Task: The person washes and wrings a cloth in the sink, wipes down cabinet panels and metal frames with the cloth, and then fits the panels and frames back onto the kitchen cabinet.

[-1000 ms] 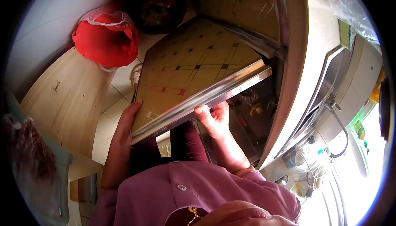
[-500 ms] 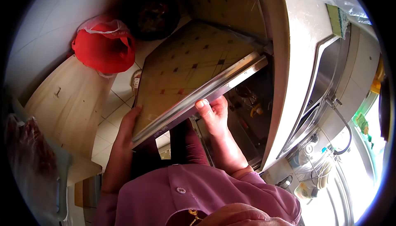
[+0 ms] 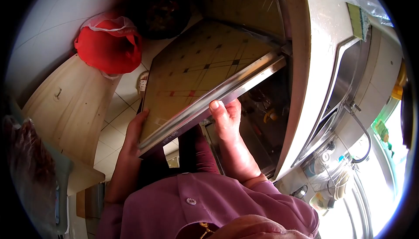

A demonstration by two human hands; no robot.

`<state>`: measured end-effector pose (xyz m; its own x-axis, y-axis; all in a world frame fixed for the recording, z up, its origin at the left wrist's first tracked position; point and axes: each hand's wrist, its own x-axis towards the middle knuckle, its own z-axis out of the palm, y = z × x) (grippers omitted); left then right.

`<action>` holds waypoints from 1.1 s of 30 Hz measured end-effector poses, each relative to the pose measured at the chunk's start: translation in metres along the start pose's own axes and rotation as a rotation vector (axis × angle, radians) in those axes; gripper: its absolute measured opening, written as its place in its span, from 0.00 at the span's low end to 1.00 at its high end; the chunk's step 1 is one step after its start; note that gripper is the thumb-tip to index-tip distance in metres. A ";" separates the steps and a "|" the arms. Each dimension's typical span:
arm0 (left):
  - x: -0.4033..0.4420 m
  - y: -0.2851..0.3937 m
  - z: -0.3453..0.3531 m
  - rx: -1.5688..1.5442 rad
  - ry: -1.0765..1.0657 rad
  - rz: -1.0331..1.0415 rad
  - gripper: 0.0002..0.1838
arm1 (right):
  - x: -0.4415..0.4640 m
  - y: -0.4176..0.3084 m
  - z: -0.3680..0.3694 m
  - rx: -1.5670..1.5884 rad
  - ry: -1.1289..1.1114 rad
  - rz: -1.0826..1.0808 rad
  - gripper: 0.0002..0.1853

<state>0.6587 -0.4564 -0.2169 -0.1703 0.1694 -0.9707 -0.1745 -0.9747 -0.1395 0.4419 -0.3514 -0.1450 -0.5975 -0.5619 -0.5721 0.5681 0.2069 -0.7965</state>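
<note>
A cabinet door (image 3: 192,73) with a yellowish patterned face and a silver metal edge (image 3: 209,101) stands swung out from the cabinet below the counter. My left hand (image 3: 134,132) is closed around the door's near corner, its fingertips on the patterned face. Along the metal edge, my right hand (image 3: 227,117) grips with the thumb on top; its other fingers are curled and partly hidden. Behind the door the dark cabinet interior (image 3: 266,130) shows, with a small yellow item (image 3: 271,116) inside that I cannot make out.
A red bag-lined bin (image 3: 107,49) and a dark round container (image 3: 161,16) stand beyond the door. To the left is a pale wooden board (image 3: 65,108). The counter (image 3: 325,34) with a sink (image 3: 345,73) and faucet (image 3: 360,130) lies right. Tiled floor (image 3: 120,128) shows between.
The view has shifted very slightly. Both hands keep their hold on the cabinet door, which stays at nearly the same angle.
</note>
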 end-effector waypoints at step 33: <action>-0.079 0.050 0.089 1.593 -0.053 1.076 0.17 | 0.020 0.004 0.019 -0.112 0.141 -0.227 0.17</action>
<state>0.5768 -0.5056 -0.1301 -0.8143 -0.2898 -0.5030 -0.5794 0.3515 0.7354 0.4431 -0.3770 -0.1557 -0.7793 -0.4887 -0.3922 0.3497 0.1801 -0.9194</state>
